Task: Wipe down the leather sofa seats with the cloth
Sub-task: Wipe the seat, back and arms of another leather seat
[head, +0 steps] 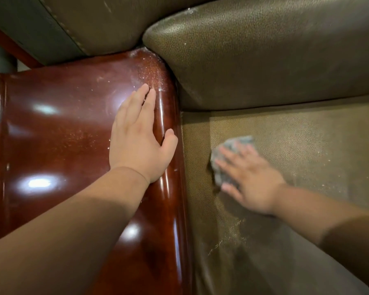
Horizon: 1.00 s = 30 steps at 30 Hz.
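Observation:
The olive-brown leather seat [307, 145] fills the right half of the view, dusty and speckled with white specks. A crumpled grey cloth [232, 145] lies on the seat near its left edge. My right hand [249, 177] presses flat on the cloth with fingers spread and straight; the hand is blurred by motion. My left hand [136, 141] rests flat on the glossy red-brown wooden armrest [62, 135], fingers straight, thumb over its right rounded edge.
The padded leather backrest [264, 50] rises behind the seat. A second leather cushion [98, 20] meets it at the upper left corner. Dust speckles the armrest's far corner. A streak of white crumbs lies on the seat's near part [228, 239].

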### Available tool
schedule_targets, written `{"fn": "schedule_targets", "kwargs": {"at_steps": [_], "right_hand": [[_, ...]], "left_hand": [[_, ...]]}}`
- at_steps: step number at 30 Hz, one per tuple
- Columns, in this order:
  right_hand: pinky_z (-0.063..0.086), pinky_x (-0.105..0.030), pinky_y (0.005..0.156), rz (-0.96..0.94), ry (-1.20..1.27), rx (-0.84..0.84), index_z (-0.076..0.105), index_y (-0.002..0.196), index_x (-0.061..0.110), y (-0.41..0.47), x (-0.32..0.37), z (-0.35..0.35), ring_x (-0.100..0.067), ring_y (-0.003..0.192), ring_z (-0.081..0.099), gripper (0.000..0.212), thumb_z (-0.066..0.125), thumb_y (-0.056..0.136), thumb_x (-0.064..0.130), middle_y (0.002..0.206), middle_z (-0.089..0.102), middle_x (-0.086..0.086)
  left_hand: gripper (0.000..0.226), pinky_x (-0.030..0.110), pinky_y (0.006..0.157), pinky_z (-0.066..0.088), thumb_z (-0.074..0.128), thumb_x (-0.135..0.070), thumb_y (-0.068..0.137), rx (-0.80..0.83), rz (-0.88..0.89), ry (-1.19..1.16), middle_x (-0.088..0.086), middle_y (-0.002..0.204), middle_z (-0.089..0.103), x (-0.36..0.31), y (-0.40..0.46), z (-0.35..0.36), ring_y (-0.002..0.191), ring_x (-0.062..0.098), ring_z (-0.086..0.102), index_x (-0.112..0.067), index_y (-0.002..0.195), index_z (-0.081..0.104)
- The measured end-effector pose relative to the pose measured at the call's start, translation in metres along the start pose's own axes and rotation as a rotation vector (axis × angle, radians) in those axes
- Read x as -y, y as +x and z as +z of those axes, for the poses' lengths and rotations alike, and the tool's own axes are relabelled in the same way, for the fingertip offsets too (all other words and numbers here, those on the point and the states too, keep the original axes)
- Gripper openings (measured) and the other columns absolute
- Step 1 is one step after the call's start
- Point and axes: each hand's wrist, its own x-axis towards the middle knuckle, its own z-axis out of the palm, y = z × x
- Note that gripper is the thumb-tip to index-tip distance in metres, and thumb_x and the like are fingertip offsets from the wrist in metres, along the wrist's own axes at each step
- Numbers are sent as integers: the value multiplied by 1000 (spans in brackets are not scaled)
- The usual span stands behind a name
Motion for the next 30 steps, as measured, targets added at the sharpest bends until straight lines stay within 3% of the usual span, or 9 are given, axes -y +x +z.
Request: {"fn": "schedule_targets", "kwargs": {"at_steps": [3,8,10,16,18,22,25,27,30], "right_hand": [[10,-50,128,-210,-85,49,21,164,35,2,-24,-2,-25,160,8,73,22,100,70,173,11,6],[6,-49,130,576,190,-146,14,167,27,21,-58,-14,-35,159,6,74,18,102,63,175,8,-3],[2,-50,129,684,196,-138,10,167,25,17,-37,-12,-39,159,4,73,24,103,59,175,2,-4],[-22,-38,118,27,6,58,-11,163,39,-36,-4,0,-22,155,-22,76,12,97,71,170,-20,11],[-25,-34,117,-14,-19,72,-8,163,40,-40,-42,-5,-18,155,-22,73,12,99,68,169,-21,14],[3,-46,130,559,137,-116,12,166,20,-27,-130,-18,-32,160,5,71,15,106,56,174,8,-9],[3,-52,129,820,237,-169,14,166,20,-10,-129,-18,-41,158,5,70,19,106,56,174,8,-11],[-2,-51,127,565,184,-157,13,166,27,-9,-98,-12,-40,159,2,68,24,105,57,175,6,-6],[-6,-42,127,46,62,-97,19,165,30,-27,-87,-4,-32,160,5,70,25,102,60,175,8,1]], "left_hand": [[84,45,129,23,51,-48,89,-4,12,-1,5,170,30,0,1,1,155,28,27,-10,163,35],[83,47,128,24,50,-47,90,-4,11,-18,6,169,32,3,1,1,155,29,28,-9,162,36],[81,46,129,24,50,-45,91,-2,8,-18,5,169,31,2,0,0,155,28,28,-9,162,36],[75,44,131,19,53,-38,99,37,-32,52,3,173,25,-5,-4,-5,158,26,22,-13,165,29],[75,43,131,17,52,-38,99,59,-23,87,7,173,24,-8,-4,-6,158,27,21,-11,165,28],[69,51,129,23,52,-37,96,-14,59,195,14,166,37,-17,-4,-3,153,36,30,-6,157,43],[61,54,127,25,54,-35,92,-121,152,113,12,156,49,-57,-14,20,150,36,37,-8,147,55],[57,51,126,28,59,-31,91,-50,179,-19,12,151,55,-100,-21,51,147,34,42,-8,143,60],[55,41,128,26,61,-27,97,135,-24,-130,8,157,51,-148,-22,100,149,26,39,-11,149,55]]}}
